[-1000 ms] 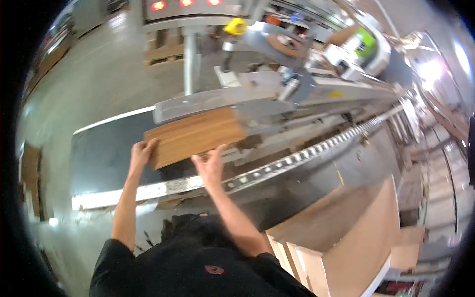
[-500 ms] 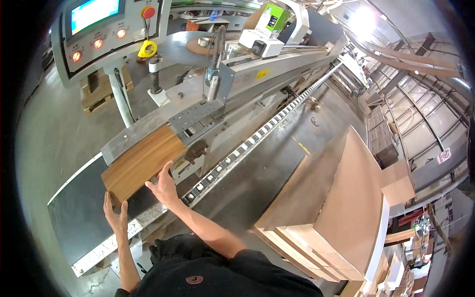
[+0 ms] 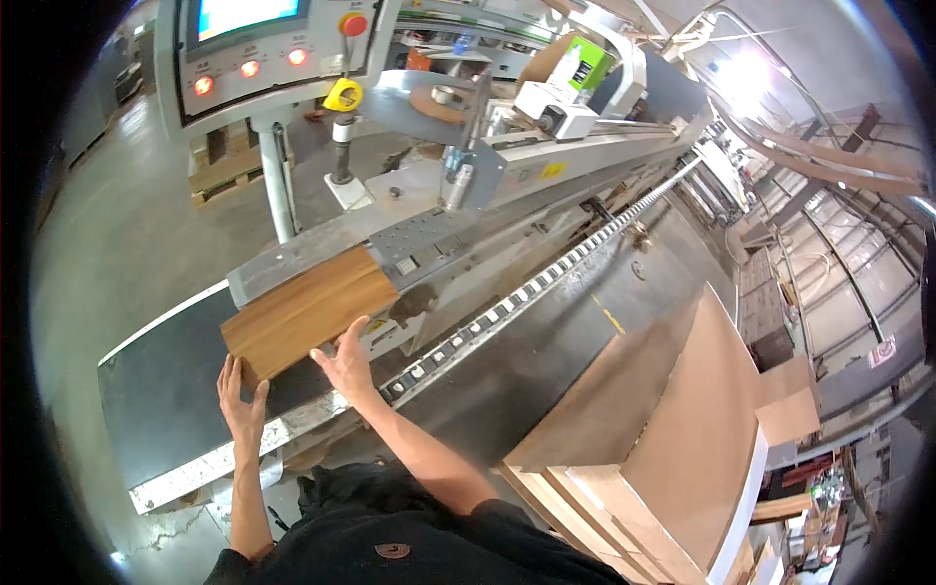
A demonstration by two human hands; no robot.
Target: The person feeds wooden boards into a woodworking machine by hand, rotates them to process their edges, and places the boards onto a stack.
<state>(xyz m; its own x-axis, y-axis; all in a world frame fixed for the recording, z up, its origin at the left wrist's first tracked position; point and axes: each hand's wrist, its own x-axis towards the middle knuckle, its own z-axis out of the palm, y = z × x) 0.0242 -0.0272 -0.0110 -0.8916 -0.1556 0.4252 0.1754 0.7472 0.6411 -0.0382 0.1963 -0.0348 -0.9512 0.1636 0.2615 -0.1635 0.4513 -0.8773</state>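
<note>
Here we see a wooden panel (image 3: 310, 312) lying flat on the dark feed bed (image 3: 175, 390) of a long machine, its far end already tucked under the grey metal beam (image 3: 429, 234) that runs up toward the upper right. The left hand (image 3: 240, 398) rests at the panel's near left corner, fingers spread and flat against its edge. The right hand (image 3: 345, 363) sits at the near right corner, fingers also spread and pressing on the panel — neither hand is closed around it. The bed's near edge is a pale metal strip (image 3: 244, 444) just below both wrists, and dark bare bed lies to the left of the panel. To the right a toothed track (image 3: 546, 278) follows the beam. A stack of boards (image 3: 673, 448) stands well apart at lower right. A control console (image 3: 258, 49) with red buttons rises behind the bed's far edge.
</note>
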